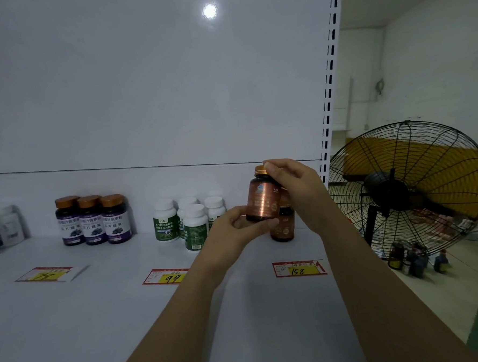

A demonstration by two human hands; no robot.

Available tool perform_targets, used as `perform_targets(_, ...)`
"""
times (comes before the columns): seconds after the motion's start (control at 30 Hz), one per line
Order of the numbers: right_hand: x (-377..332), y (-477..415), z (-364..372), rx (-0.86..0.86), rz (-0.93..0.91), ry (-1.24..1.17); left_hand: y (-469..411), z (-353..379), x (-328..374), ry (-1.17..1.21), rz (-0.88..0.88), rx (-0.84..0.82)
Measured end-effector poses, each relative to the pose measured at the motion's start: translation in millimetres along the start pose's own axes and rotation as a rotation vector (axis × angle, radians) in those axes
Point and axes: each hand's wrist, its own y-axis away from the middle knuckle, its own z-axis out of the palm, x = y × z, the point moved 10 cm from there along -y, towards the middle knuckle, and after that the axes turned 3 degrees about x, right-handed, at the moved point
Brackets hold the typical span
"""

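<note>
Both hands pinch the copper bottle (262,199) upright: left hand (236,228) at its base, right hand (294,188) at its cap.

Shelf (100,315) carries 3 purple bottles (92,220), 4 white bottles (195,227), 1 brown bottle (284,225), 3 tags (165,276).

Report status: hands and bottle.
Left hand pinches copper bottle base, right hand grips cap. Held above shelf. Brown bottle close behind.

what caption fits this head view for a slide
A copper supplement bottle held over a white shelf, left hand at its base, right hand on its gold cap
</note>
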Motion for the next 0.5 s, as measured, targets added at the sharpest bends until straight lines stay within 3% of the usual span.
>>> perform_targets(0.2,1.9,1.2,11.9,-0.052,0.013,0.043,-1.4,-11.3,3.2,-0.051,0.052,0.117)
perform_targets(0.43,8.6,-1.6,7.6,-0.045,0.084,-0.084,-1.7,2.3,-6.4,-0.001,-0.032,-0.045)
perform_targets(0.5,10.2,-2.0,11.7,-0.075,0.101,-0.125,-1.9,0.4,-5.2,0.000,-0.013,-0.026)
